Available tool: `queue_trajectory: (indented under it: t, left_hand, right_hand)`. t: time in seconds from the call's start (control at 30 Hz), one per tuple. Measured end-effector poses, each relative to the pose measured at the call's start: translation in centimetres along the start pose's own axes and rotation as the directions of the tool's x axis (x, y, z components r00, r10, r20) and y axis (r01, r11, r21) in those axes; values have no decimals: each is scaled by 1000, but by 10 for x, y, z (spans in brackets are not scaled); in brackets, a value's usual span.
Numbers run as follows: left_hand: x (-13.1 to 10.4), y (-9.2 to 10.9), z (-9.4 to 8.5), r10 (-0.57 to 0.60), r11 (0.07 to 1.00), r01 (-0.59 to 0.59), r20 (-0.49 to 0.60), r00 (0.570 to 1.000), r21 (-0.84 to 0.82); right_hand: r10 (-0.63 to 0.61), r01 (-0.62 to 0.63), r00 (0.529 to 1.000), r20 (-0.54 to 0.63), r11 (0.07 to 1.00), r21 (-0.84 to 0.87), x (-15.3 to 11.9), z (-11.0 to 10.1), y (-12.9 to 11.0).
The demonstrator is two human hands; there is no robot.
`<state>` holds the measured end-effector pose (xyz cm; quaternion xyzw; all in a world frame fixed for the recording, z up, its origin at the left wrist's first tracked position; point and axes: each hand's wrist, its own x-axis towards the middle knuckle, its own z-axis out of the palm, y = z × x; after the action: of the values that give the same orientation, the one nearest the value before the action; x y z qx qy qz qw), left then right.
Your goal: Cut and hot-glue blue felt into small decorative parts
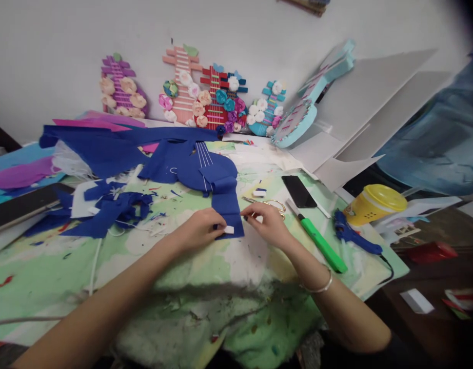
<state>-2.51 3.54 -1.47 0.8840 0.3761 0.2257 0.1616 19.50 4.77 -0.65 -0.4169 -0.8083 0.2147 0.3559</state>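
A strip of blue fabric point(228, 207) lies on the table before me, its upper end against a blue guitar-shaped piece point(190, 171) with white strings. My left hand point(203, 226) is closed in a pinch on a small white block point(229, 229) at the strip's lower end. At the strip's right edge, my right hand point(270, 224) has its thumb and finger pressed together; whatever is between them is too small to make out. Gold-handled scissors point(277, 205) lie just behind the right hand, partly covered by it. Another small white block point(259, 193) rests beyond them.
To the right lie a green utility knife point(323, 245), a black phone point(299, 191), a blue glue gun point(354, 236) and a yellow-lidded cup point(375, 202). Blue fabric scraps point(132, 207) pile up at left. Flower-trimmed guitar shapes point(182, 87) and white boards point(375, 102) lean at the back.
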Motion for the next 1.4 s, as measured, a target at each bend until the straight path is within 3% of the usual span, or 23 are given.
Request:
queue_trajectory:
  t: [0.1, 0.2, 0.3, 0.43, 0.57, 0.63, 0.7, 0.8, 0.87, 1.0, 1.17, 1.27, 1.4]
  left_hand:
    - [-1, 0, -1, -72, 995, 68, -50, 996, -72]
    - [-2, 0, -6, -253, 951, 224, -122, 960, -211]
    - [-2, -1, -9, -420, 823, 322, -118, 900, -468]
    - [1, -7, -5, -470, 599, 307, -15, 882, -739]
    - [3, -10, -3, -485, 330, 248, 62, 872, -911]
    - [2, -10, -5, -451, 216, 214, 98, 887, -953]
    - [0, -9, -7, -413, 158, 203, 122, 903, -966]
    - [-3, -8, -7, -370, 136, 228, 164, 914, -964]
    - [-4, -7, -6, -369, 146, 253, 185, 911, -956]
    - [-4, -2, -6, -406, 257, 328, 206, 890, -909]
    - [-1, 2, -8, -403, 352, 357, 204, 892, -865]
    - [0, 0, -6, -372, 332, 337, 206, 905, -881]
    - [0, -6, -3, -396, 230, 286, 179, 901, -930]
  right_hand:
    - [-99, 102, 994, 37, 992, -75, -22, 9, -3]
    - [-146, 147, 989, 16, 978, -149, -31, 19, -5]
    - [-152, 156, 988, 37, 960, -231, -36, 30, -10]
    - [-151, 177, 982, 113, 944, -277, -42, 45, -16]
    - [-61, 52, 996, -60, 990, -134, -39, 44, -20]
    - [57, -53, 988, -145, 998, 32, -32, 41, -25]
    - [168, -132, 976, -136, 962, 241, -24, 41, -30]
    - [238, -186, 970, -57, 867, 462, -14, 47, -36]
    - [265, -212, 963, -48, 855, 473, -10, 52, -38]
    - [345, -293, 933, -107, 897, 332, -12, 53, -43]
    - [337, -329, 932, -135, 941, 79, -18, 45, -43]
    - [320, -323, 934, -159, 946, 4, -22, 40, -42]
    - [335, -309, 922, -196, 939, 151, -27, 34, -40]
